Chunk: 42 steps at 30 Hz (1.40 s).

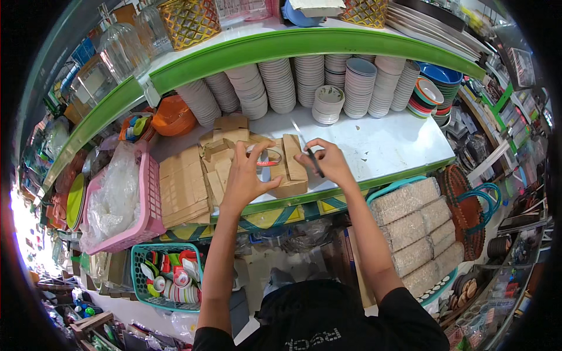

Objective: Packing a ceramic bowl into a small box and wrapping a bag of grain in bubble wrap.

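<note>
My left hand [246,173] curls around a roll of adhesive tape [267,163]. Its fingers are over the far rim, and the thumb is stretched out on the near side. The roll has a red band bearing writing and is over a small brown cardboard box [295,164]. Between the fingers of my right hand [328,161] is a slim black tool [315,163], whose exact kind I cannot tell. That hand is just right of the box, fingertips near its edge. Flattened cardboard pieces [184,186] lie to the left on the white shelf [386,145].
Stacked bowls [277,85] line the back beneath a green shelf edge [307,41]. At left stands a pink basket [151,197] holding clear plastic. Below are a teal basket [136,272] of utensils and, at right, bubble-wrapped bundles [408,232] beside a brown woven basket [454,210].
</note>
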Tool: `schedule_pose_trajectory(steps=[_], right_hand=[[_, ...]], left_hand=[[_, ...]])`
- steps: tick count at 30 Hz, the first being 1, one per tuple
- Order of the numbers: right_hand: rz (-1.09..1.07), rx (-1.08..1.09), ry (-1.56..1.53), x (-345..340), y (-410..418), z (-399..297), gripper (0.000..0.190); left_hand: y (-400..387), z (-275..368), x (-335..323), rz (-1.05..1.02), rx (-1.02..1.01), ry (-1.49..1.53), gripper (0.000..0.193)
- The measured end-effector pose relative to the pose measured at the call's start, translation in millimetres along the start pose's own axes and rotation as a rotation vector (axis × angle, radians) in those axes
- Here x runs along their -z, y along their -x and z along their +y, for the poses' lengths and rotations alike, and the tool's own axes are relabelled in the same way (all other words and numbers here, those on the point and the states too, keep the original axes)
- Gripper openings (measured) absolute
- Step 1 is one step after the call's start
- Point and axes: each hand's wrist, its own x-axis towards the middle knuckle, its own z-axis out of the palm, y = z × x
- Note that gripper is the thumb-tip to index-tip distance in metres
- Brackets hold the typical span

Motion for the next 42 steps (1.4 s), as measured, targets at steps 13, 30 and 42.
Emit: schedule_pose_trajectory(steps=[13, 30, 42], right_hand=[[-0.543, -0.286, -0.277, 46, 82, -59, 0.060], [-0.475, -0.457, -0.334, -12, 112, -59, 0.065], [-0.324, -0.342, -0.323, -46, 106, -54, 0.063]], left_hand=[[3, -12, -8, 0.055, -0.051, 0.063, 0.079], [8, -16, -10, 0.098, -0.051, 0.174, 0.080], [11, -16, -8, 0.101, -0.043, 0.198, 0.079]])
